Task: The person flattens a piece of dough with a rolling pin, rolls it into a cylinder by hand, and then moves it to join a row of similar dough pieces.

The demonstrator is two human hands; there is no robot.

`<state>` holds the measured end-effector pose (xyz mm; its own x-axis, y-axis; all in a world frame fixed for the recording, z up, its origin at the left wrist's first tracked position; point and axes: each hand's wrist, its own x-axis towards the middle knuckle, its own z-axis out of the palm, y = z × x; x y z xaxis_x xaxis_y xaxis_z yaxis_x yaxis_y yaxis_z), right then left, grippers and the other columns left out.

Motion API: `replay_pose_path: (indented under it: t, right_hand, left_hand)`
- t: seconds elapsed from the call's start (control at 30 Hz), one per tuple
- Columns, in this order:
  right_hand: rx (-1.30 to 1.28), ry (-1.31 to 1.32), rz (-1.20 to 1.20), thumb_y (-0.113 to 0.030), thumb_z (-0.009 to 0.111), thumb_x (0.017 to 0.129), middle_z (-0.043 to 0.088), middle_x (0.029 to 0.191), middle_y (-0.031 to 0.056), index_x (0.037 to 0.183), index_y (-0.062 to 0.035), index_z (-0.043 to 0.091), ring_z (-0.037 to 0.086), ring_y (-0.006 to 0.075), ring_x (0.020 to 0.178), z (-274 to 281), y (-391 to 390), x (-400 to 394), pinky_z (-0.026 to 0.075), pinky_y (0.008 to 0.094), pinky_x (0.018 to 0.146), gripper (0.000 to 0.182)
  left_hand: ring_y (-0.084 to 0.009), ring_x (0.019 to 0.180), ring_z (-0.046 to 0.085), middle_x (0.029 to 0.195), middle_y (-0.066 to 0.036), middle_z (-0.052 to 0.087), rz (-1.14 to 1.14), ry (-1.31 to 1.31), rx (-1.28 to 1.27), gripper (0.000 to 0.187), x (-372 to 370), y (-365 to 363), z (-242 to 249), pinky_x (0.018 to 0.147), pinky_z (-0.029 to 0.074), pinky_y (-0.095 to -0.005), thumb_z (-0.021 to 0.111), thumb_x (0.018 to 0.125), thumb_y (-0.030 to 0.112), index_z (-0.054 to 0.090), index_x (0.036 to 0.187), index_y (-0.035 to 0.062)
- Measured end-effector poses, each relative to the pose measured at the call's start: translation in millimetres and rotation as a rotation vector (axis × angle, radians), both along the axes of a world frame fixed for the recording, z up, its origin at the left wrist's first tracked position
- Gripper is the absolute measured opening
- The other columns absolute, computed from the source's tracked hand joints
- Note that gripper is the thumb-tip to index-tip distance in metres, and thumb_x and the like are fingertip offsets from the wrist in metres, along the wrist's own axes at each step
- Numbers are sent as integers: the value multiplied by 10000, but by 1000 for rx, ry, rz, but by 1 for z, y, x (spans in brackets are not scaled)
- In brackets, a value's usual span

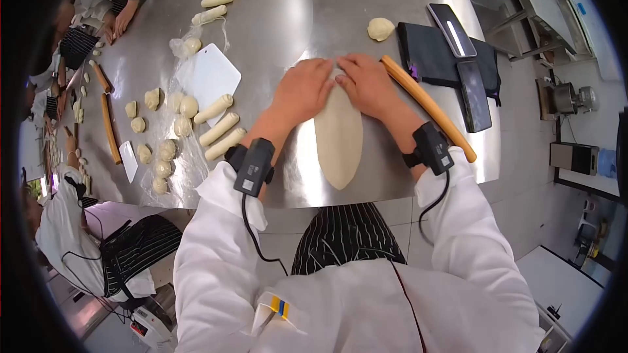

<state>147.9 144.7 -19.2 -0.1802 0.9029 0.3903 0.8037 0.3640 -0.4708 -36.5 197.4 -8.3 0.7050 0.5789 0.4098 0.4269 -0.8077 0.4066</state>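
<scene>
A long, flat oval of dough [339, 137] lies on the steel table in front of me, its narrow near end toward my body. At its far end, my left hand [304, 88] has the fingers bent over the dough edge, with the thumb along the left side. My right hand [367, 86] mirrors it from the right, fingers curled on the same end and thumb on the dough. The fingertips of both hands nearly meet and partly hide that end. Just right of my right forearm rests a wooden rolling pin [428, 108].
Left of my arm are rolled dough logs [219, 129], a white scraper [210, 77] and several dough balls [162, 168] on and beside plastic film. A dough ball [381, 29], black pouch [425, 52] and phones [453, 31] lie right. Other people work at the left.
</scene>
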Motion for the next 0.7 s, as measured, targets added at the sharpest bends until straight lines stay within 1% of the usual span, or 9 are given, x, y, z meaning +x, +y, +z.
replay_pose_path:
  t: [0.07, 0.17, 0.2, 0.27, 0.3, 0.37, 0.5, 0.57, 0.7]
  right_hand:
    - [-181, -56, -120, -226, 672, 852, 606, 1112, 112, 1114, -60, 668, 565, 297, 1011, 14, 3, 0, 447, 425, 914, 310]
    - [-242, 22, -109, -158, 655, 866, 614, 996, 128, 1056, -52, 672, 576, 302, 965, 15, 9, 3, 442, 391, 910, 218]
    - [-248, 32, -108, -158, 655, 866, 614, 996, 128, 1056, -52, 672, 576, 302, 965, 16, 11, 6, 442, 391, 910, 218]
    - [-288, 35, 97, -141, 649, 872, 621, 994, 130, 1018, -57, 672, 583, 299, 951, 18, 12, 10, 463, 386, 874, 169]
    - [-283, 37, 96, -141, 649, 872, 621, 994, 130, 1018, -57, 672, 583, 299, 951, 22, 10, 8, 463, 386, 874, 169]
    - [-481, 458, -57, -113, 640, 880, 635, 976, 142, 1016, -44, 662, 596, 321, 947, 28, 1, 1, 477, 381, 848, 154]
    - [-423, 462, 26, -110, 639, 886, 645, 992, 144, 1031, -34, 663, 609, 327, 939, 38, -9, 5, 487, 377, 826, 166]
    - [-411, 453, 98, -112, 643, 886, 649, 978, 137, 1022, -33, 681, 619, 311, 897, 47, -16, 5, 492, 363, 800, 162]
    - [-439, 431, 76, -118, 654, 881, 663, 954, 129, 977, -38, 706, 629, 283, 873, 106, -44, -1, 495, 351, 780, 135]
  left_hand:
    - [-320, 1028, 549, 1084, -148, 595, 115, 99, -197, 286, 0, 9, 1, 888, 452, -412, 664, 847, 138, 655, 1111, 28]
    - [-321, 991, 552, 1059, -131, 598, 90, 177, -331, 210, -1, 22, 9, 879, 457, -412, 675, 841, 119, 669, 1026, 21]
    - [-321, 991, 552, 1059, -131, 598, 91, 187, -336, 210, 0, 24, 13, 879, 457, -412, 675, 841, 119, 669, 1026, 21]
    - [-258, 946, 572, 1010, -96, 610, 43, 179, -353, 170, -2, 20, 21, 839, 472, -359, 677, 856, 112, 661, 1001, 25]
    - [-258, 946, 572, 1010, -96, 610, 43, 181, -349, 170, -2, 17, 23, 839, 472, -359, 677, 856, 112, 661, 1001, 25]
    - [-174, 872, 583, 941, -61, 623, 165, -73, -950, 177, -4, 7, 25, 784, 478, -295, 665, 875, 88, 663, 1046, 42]
    - [-115, 806, 584, 913, -33, 640, 76, -223, -944, 157, -11, -9, 33, 737, 478, -258, 657, 890, 73, 683, 1042, 43]
    - [-115, 785, 594, 906, -36, 659, 82, -29, -743, 135, -16, -8, 42, 726, 487, -269, 676, 879, 73, 706, 1000, 19]
    - [-105, 796, 595, 890, -32, 665, 51, -19, -748, 104, -32, -24, 98, 725, 482, -261, 699, 867, 74, 714, 937, -1]
